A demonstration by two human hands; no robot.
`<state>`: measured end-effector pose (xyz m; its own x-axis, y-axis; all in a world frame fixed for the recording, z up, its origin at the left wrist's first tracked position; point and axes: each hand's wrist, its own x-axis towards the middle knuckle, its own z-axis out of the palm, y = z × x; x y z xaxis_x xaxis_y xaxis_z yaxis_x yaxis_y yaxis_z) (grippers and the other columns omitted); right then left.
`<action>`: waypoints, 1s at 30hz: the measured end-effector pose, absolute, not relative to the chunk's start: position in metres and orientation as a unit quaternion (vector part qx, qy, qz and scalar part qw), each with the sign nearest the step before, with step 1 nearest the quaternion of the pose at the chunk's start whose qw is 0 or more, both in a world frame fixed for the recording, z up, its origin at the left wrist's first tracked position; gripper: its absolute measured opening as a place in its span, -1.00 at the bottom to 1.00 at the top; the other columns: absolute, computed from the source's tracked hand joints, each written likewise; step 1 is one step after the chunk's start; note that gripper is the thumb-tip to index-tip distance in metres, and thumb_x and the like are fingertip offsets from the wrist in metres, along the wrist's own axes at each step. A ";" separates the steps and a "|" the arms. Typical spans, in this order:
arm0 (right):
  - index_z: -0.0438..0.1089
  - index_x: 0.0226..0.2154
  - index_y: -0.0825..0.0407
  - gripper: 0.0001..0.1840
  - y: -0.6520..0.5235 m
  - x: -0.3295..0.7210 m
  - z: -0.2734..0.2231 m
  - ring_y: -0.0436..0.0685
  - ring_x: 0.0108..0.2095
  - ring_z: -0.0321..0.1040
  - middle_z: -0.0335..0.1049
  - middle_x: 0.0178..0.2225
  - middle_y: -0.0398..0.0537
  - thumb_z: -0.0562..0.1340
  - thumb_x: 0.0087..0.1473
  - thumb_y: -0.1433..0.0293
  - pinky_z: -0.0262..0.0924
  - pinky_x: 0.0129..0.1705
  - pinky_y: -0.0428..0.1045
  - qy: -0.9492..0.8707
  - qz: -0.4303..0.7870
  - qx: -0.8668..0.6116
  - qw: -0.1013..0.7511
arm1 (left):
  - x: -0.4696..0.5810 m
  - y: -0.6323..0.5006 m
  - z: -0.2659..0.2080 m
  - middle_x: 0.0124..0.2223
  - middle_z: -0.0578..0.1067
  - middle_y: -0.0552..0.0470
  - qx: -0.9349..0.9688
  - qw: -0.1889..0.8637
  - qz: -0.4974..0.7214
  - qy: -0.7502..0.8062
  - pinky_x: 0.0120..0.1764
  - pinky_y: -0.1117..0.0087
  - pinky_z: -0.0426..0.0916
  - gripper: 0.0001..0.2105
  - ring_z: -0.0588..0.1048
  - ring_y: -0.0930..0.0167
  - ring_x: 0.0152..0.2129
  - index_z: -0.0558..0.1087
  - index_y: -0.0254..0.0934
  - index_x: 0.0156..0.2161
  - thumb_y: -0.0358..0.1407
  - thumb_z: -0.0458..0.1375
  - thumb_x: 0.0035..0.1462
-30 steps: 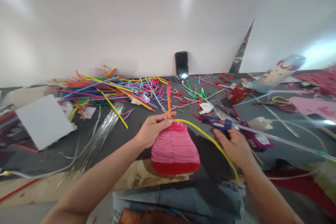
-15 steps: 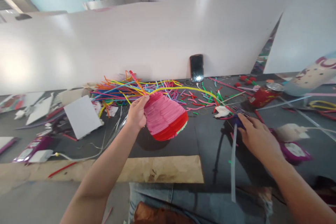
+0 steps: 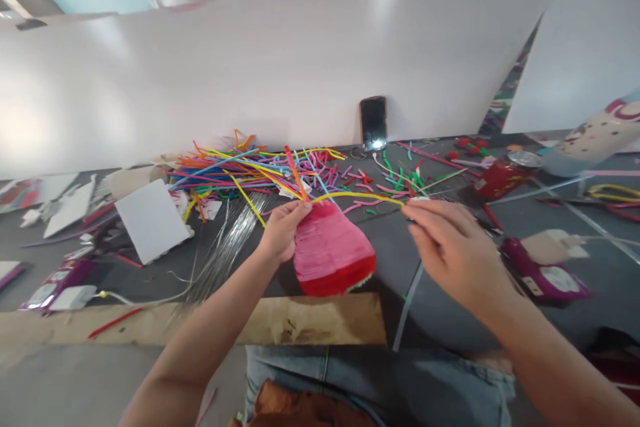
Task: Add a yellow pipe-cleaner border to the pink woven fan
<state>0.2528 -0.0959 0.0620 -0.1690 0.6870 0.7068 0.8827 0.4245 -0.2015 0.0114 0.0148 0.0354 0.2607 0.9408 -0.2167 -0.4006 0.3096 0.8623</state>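
Observation:
My left hand point(image 3: 285, 230) is closed at the narrow top of a pink and red skirt-shaped piece point(image 3: 333, 247), pinching it between thumb and fingers. A red and orange pipe cleaner point(image 3: 296, 173) sticks up from that top. From the same spot a yellow pipe cleaner point(image 3: 357, 195) runs right in a shallow arc. Its far end is pinched by my right hand point(image 3: 453, 250). Below my right hand a translucent stick point(image 3: 409, 307) slants over the table; its upper end is hidden.
Behind my hands lies a pile of coloured pipe cleaners point(image 3: 220, 170), with cut bits to its right. A phone point(image 3: 373, 123) leans on the white panel point(image 3: 300, 73). On the right are a red can point(image 3: 507, 173) and a purple packet point(image 3: 555, 280); a white card point(image 3: 151, 221) is on the left.
My right hand has left the dark blue object with the translucent stick and taken the yellow pipe cleaner's end. My left hand has shifted slightly right and down with the pink and red piece.

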 end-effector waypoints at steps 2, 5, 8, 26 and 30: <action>0.33 -0.01 0.00 -0.65 -0.080 0.231 0.070 0.21 -0.05 0.34 0.41 -0.09 0.07 0.07 0.16 0.51 0.28 0.01 0.19 -0.783 -0.094 -0.492 0.370 | 0.020 0.000 0.039 -0.54 0.52 0.07 0.382 0.742 0.417 0.361 -0.46 0.51 0.32 -0.80 0.44 0.52 -0.61 0.50 -0.36 -0.48 -0.28 0.38 -0.19; 0.34 -0.02 0.05 -0.64 -0.060 0.214 0.068 0.18 -0.04 0.36 0.43 -0.07 0.09 0.01 0.17 0.53 0.32 -0.02 0.15 -0.815 -0.012 -0.478 0.327 | 0.025 -0.015 0.043 -0.52 0.51 0.08 0.414 0.763 0.365 0.337 -0.46 0.53 0.30 -0.80 0.42 0.56 -0.62 0.51 -0.37 -0.46 -0.26 0.37 -0.15; 0.36 -0.05 0.08 -0.64 -0.052 0.210 0.059 0.14 -0.11 0.42 0.47 -0.12 0.09 0.00 0.16 0.54 0.35 -0.08 0.08 -0.817 0.079 -0.482 0.307 | 0.022 -0.020 0.041 -0.48 0.52 0.07 0.432 0.770 0.332 0.332 -0.44 0.53 0.29 -0.79 0.42 0.56 -0.59 0.53 -0.36 -0.43 -0.24 0.36 -0.12; 0.36 0.00 -0.17 -0.47 -0.090 0.233 0.036 0.01 -0.35 0.33 0.29 -0.07 0.02 0.13 0.04 0.62 0.31 -0.40 -0.08 -0.845 -0.011 -0.385 0.371 | 0.001 0.010 0.019 -0.43 0.58 -0.04 0.275 0.793 0.351 0.415 -0.27 0.39 0.44 -0.87 0.53 0.42 -0.49 0.51 -0.41 -0.33 -0.36 0.15 0.13; 0.42 -0.10 -0.08 -0.65 -0.087 0.224 0.058 0.11 -0.25 0.37 0.39 -0.11 0.05 0.15 0.09 0.55 0.33 -0.30 0.01 -0.868 -0.023 -0.301 0.394 | 0.010 0.009 0.027 -0.41 0.57 -0.04 0.312 0.796 0.320 0.409 -0.24 0.37 0.43 -0.78 0.53 0.41 -0.46 0.51 -0.40 -0.31 -0.26 0.11 0.18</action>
